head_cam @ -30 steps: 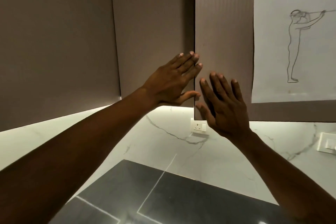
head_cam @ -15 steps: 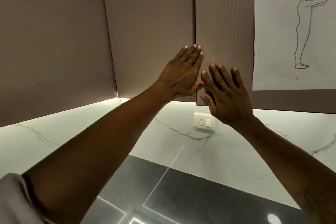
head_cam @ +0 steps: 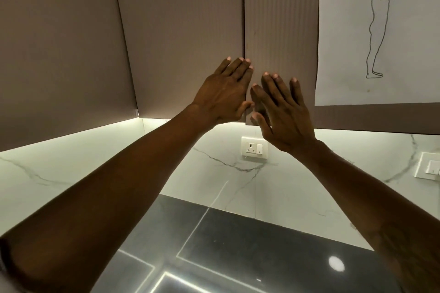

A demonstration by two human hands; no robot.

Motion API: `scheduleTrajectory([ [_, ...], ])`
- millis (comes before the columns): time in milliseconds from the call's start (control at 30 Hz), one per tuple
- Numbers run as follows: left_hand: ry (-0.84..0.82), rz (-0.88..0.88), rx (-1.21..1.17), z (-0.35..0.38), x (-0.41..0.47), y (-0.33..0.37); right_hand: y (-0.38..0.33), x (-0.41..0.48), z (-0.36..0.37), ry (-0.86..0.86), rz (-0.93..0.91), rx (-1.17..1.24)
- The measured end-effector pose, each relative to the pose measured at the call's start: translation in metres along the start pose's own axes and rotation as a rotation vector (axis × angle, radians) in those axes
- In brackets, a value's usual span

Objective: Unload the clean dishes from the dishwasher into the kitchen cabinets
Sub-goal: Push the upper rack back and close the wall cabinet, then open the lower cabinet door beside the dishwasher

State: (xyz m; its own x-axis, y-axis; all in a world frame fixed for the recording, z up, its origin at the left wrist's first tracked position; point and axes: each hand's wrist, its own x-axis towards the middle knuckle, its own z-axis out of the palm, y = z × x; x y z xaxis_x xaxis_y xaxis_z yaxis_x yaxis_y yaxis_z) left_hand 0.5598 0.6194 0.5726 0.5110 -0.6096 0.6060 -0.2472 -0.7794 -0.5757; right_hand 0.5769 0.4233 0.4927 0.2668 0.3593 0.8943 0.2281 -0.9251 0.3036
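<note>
Two taupe upper cabinet doors meet at a vertical seam. My left hand (head_cam: 226,93) lies flat on the left cabinet door (head_cam: 181,38), fingers together and pointing up, with its thumb at the seam near the door's bottom edge. My right hand (head_cam: 283,114) is raised with fingers spread in front of the right cabinet door (head_cam: 281,19), close beside the left hand. Both hands hold nothing. Both doors look closed. No dishes or dishwasher are in view.
A paper sheet with a line drawing of a figure (head_cam: 385,31) is stuck on the right door. Below are a lit marble backsplash with a socket (head_cam: 254,150) and a switch plate (head_cam: 429,169), and a dark glossy countertop (head_cam: 238,252). Another cabinet front (head_cam: 59,50) angles in at the left.
The view has shifted a little, so the cabinets and drawing sit differently in frame. Both hands have drawn closer together at the door seam, and the left thumb now reaches the door edge.
</note>
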Motion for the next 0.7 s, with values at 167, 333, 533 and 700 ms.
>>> scheduleTrajectory([
  [167,0.011,0.021,-0.087,0.002,-0.044,0.01,-0.02,-0.029,-0.021,-0.024,0.034,0.108],
  [333,-0.021,0.014,-0.185,-0.004,-0.094,0.025,-0.054,-0.062,-0.044,-0.168,0.056,0.126],
  [533,-0.113,-0.033,-0.368,0.002,-0.183,0.066,-0.117,-0.134,-0.08,-0.32,0.166,0.159],
  [700,-0.226,-0.125,-0.664,0.022,-0.263,0.124,-0.17,-0.215,-0.109,-0.518,0.308,0.299],
])
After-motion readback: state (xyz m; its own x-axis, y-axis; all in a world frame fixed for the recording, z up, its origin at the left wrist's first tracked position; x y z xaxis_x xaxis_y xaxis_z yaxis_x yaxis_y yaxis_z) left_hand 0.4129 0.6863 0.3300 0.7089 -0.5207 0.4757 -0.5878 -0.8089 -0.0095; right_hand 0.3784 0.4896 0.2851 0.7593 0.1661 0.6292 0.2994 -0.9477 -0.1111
